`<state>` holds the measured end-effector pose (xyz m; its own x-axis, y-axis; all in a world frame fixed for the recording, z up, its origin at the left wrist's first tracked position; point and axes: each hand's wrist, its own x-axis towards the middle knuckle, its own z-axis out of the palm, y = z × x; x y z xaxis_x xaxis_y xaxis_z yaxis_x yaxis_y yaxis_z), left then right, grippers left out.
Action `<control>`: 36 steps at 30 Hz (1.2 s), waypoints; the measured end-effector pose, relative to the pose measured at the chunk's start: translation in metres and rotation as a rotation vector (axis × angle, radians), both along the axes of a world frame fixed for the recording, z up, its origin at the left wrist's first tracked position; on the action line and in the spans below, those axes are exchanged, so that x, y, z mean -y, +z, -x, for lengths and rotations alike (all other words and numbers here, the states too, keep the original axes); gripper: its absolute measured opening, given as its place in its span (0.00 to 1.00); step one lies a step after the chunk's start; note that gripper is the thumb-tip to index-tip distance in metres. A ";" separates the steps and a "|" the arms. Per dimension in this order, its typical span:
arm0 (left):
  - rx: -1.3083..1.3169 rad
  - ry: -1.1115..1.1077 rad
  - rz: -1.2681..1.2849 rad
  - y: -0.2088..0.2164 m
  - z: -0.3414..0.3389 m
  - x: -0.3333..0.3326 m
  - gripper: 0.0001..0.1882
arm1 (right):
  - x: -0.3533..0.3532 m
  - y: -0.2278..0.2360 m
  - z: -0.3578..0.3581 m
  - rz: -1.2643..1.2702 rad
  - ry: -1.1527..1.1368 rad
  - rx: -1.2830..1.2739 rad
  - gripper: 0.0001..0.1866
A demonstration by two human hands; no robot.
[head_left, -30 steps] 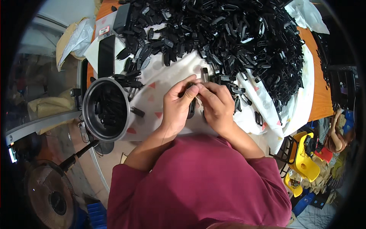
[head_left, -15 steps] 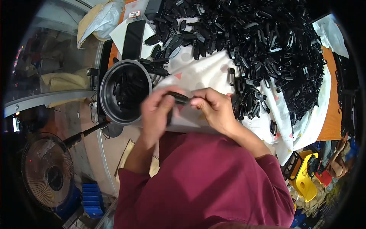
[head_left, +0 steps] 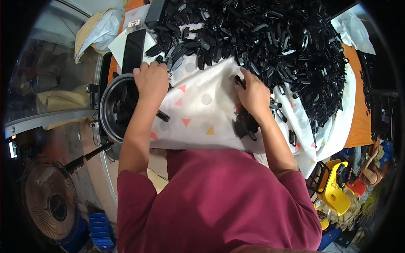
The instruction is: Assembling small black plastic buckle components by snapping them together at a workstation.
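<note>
While the left hand (head_left: 152, 80) is hanging loosely curled over the metal pot (head_left: 110, 110) at nine o'clock, holding nothing visible, the right hand (head_left: 254, 93) is pinching a black plastic clip (head_left: 239, 80) beside the pile of clips (head_left: 270, 38) at twelve o'clock.

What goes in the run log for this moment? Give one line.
left hand: over pot rim | right hand: on black parts at pile edge | cloth: under both | fan: lower left

Open patch of dotted cloth (head_left: 202, 114) between both hands; black parts heap (head_left: 270, 38) walls off everything behind, metal pot (head_left: 110, 90) blocks left.
</note>
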<state>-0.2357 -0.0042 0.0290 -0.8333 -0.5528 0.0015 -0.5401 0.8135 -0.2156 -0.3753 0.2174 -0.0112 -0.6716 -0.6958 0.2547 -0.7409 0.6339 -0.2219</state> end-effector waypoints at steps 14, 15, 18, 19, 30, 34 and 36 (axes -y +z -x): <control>-0.923 -0.387 -1.375 0.032 0.012 -0.078 0.24 | -0.001 0.061 -0.031 0.938 0.242 1.308 0.15; -1.120 -0.188 -1.769 0.031 0.013 -0.082 0.26 | -0.005 0.063 -0.034 0.937 0.242 1.303 0.15; -1.176 -0.094 -1.972 0.027 0.011 -0.089 0.25 | -0.010 0.069 -0.042 0.825 0.207 1.217 0.17; -1.190 -0.080 -1.999 0.024 0.009 -0.091 0.25 | -0.011 0.068 -0.042 0.927 0.256 1.042 0.17; -1.037 -0.309 -1.364 0.032 0.001 -0.087 0.19 | -0.016 0.092 -0.029 0.540 0.488 0.229 0.18; -0.859 -0.428 -1.180 0.034 -0.001 -0.086 0.19 | -0.021 0.085 -0.034 0.509 0.526 0.320 0.19; -1.145 0.046 -2.002 0.013 0.004 -0.103 0.18 | -0.015 0.074 -0.046 0.585 0.400 0.289 0.18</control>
<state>-0.2400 0.0985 0.0417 -0.8788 -0.4699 -0.0832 0.1712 -0.4730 0.8642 -0.3289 0.2329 0.0631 -0.4933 -0.7054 0.5090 -0.7506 0.0494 -0.6589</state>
